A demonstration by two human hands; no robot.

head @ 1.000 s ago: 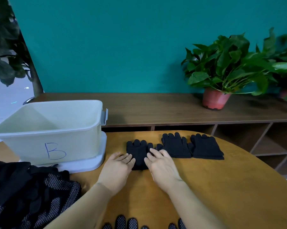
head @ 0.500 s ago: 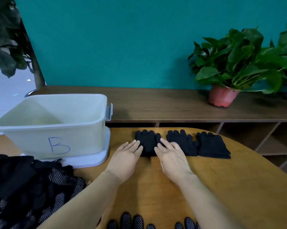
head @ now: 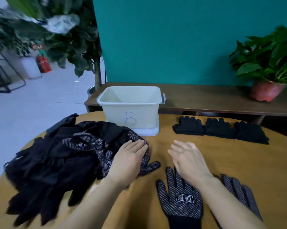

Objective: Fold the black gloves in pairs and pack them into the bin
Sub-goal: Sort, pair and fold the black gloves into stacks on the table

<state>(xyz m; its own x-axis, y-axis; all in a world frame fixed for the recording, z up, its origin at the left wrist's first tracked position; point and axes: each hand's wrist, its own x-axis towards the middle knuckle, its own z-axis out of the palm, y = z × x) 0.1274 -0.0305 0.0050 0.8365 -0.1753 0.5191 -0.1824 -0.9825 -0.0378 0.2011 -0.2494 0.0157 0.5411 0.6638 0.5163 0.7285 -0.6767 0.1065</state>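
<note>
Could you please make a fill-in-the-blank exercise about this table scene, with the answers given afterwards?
1. The bin bears the blue letter ___.
2. To the right of it, ___ folded pairs lie in a row.
3. The left hand rests on the pile of loose gloves, while the right hand holds ___.

Missing words: B; three; nothing.

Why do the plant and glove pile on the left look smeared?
Head view: likely motion blur, smearing the tall plant and glove pile at the left; the bin and folded gloves look sharper; the wide-angle lens bows the table edge.
</note>
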